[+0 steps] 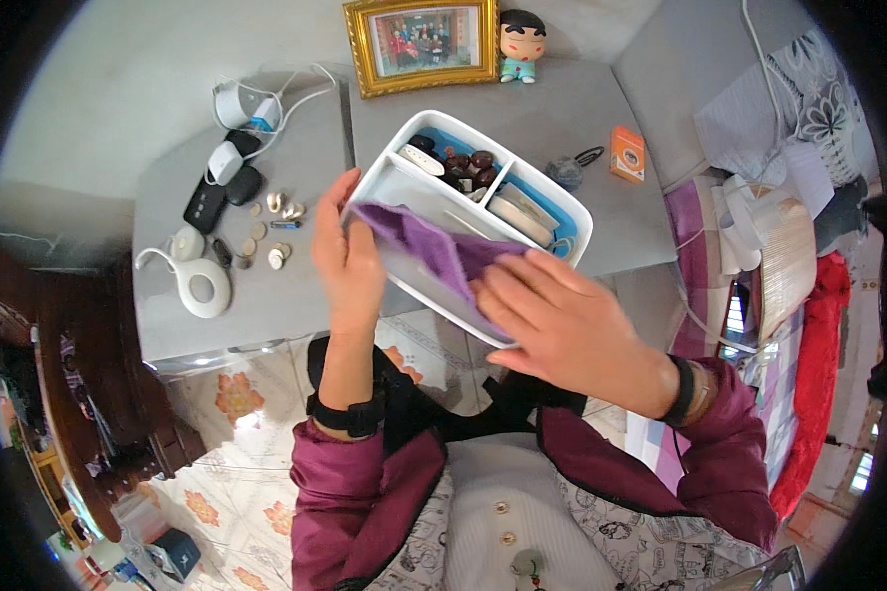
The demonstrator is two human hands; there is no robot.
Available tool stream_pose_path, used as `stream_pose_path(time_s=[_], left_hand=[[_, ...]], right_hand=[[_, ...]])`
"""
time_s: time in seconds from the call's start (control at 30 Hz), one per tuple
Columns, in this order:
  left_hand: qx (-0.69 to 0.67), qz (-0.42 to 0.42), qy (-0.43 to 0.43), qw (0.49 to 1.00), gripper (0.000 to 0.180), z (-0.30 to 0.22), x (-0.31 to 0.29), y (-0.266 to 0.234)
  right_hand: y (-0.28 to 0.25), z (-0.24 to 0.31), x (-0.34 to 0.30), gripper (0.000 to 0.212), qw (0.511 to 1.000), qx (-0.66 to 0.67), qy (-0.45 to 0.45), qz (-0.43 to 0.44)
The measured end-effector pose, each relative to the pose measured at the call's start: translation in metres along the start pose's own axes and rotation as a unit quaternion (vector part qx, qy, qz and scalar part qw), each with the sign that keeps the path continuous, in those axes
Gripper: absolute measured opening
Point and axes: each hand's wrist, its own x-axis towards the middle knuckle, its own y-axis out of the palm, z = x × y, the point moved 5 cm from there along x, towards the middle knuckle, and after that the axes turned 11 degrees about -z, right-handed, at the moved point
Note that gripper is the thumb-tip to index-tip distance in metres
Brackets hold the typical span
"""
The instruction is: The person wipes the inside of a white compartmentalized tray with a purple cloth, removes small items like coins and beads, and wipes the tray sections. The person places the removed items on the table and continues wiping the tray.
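A white divided storage box (396,183) stands tilted at the table's front edge. My left hand (349,266) grips its left end, fingers outside the wall and thumb near the rim. A purple cloth (434,244) lies folded over the large front compartment, its left corner beside my left thumb. Upon the cloth's right part rests my right hand (562,320), fingers together and bent onto the fabric. Dark brown beads (473,172) and a white oblong item (422,160) fill one rear compartment. The other rear compartment holds a pale flat item (522,215).
On the grey table (296,315) at left are a white ring-shaped device (203,288), a black case (244,184), coins (258,230) and a charger with cables (225,163). Behind stand a gold picture frame (422,47) and figurine (521,46). An orange box (627,155) lies right.
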Motion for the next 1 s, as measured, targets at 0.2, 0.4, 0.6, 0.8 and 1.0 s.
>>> stream_pose_path(time_s=[0.2, 0.4, 0.6, 0.8, 1.0], left_hand=[[-0.010, -0.043, -0.045, 0.998, 0.033, -0.004, -0.008, 0.002], [0.058, -0.083, 0.051, 0.994, 0.031, -0.003, -0.017, -0.001], [0.054, -0.107, -0.066, 0.991, 0.036, 0.020, -0.024, 0.028], [-0.014, -0.137, 0.010, 0.990, 0.027, 0.010, -0.022, 0.030], [-0.026, -0.152, 0.049, 0.987, 0.026, 0.003, -0.021, 0.022]], right_hand=[[-0.006, -0.017, -0.022, 0.053, 0.979, -0.080, -0.180, 0.057], [0.019, -0.041, -0.014, 0.042, 0.983, 0.101, -0.125, 0.093], [0.017, -0.033, -0.041, 0.049, 0.980, 0.187, -0.071, 0.006], [0.004, -0.032, -0.015, 0.057, 0.977, 0.141, -0.087, 0.133], [-0.022, -0.013, 0.004, 0.053, 0.971, -0.039, -0.157, 0.178]])
